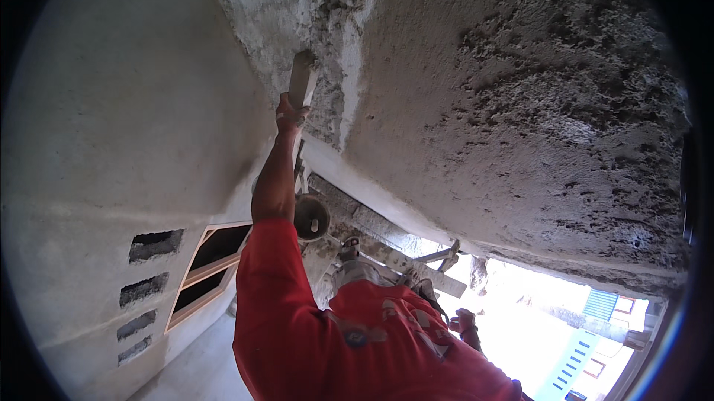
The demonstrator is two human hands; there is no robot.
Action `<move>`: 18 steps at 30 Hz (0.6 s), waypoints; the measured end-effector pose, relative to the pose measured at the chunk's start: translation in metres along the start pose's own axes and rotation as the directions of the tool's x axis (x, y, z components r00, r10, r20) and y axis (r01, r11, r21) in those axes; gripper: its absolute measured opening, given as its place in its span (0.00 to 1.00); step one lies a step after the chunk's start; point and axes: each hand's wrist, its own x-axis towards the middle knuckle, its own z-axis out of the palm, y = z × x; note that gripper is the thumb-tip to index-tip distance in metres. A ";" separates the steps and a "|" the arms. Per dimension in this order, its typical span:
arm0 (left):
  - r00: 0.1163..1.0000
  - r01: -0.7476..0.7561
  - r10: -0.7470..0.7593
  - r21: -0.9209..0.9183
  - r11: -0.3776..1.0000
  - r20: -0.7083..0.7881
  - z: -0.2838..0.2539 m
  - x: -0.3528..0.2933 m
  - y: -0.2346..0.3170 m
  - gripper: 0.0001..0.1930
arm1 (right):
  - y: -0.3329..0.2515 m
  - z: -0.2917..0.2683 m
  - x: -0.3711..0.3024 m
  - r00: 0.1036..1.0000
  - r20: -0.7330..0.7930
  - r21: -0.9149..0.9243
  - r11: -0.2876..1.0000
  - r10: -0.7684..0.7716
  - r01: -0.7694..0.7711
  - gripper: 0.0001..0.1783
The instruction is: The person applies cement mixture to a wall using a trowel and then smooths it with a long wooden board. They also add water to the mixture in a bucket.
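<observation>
My left arm in a red sleeve reaches up and away. At its end my left hand (290,114) is closed round the lower end of a flat grey board (301,77), narrow and straight-edged. The board lies against or just in front of the rough plaster strip (327,21) near the corner; whether it touches cannot be told. Low on the right, beside my red shirt, my right hand (462,323) is small and dim, its fingers curled. What it holds, if anything, is hidden. Below my left forearm stands a dark round bucket (301,216) with a pale object inside.
A smooth grey wall (126,103) rises on the left, with a wood-framed window (208,274) and several slots. Patchy, rough plaster (565,111) covers the surface at right. Planks (416,263) lie near my feet. Bright daylight comes through an opening (513,326) at lower right.
</observation>
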 end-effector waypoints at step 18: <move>0.989 -0.106 0.066 -0.333 0.937 -0.130 -0.233 -0.149 0.134 0.28 | -0.117 0.034 0.054 0.955 0.234 -0.165 0.960 -0.183 0.225 0.20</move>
